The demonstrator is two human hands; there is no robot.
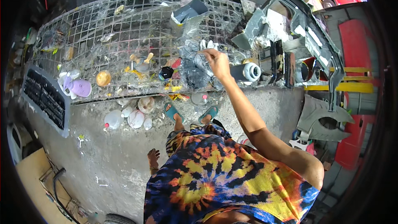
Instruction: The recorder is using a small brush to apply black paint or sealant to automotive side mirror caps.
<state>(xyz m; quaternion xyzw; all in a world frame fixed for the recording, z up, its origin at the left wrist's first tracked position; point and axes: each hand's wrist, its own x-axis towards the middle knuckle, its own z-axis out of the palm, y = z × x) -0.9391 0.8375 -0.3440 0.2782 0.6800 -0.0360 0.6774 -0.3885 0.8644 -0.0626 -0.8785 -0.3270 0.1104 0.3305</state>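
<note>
My right hand (218,63) reaches over the near side of the mesh-topped workbench (124,29), its fingers pinched together. What they hold, if anything, is too small to make out. Just beyond the fingertips shows a white glove (210,45). Crumpled clear plastic film (192,54) lies beside the hand, on a dark smeared patch. Close to my right wrist a dark cylinder with a white ring-shaped end (251,72) rests on its side. Down by my left hip hangs my left hand (153,157), fingers loosely apart, with nothing in it.
A tub of black liquid (166,73), a putty-coloured round lid (103,78) and a lilac bottle (79,88) stand along the bench's near edge. Grey car body panels (319,41) crowd the right end. Several plastic bottles (136,118) sit on the floor, left of my feet.
</note>
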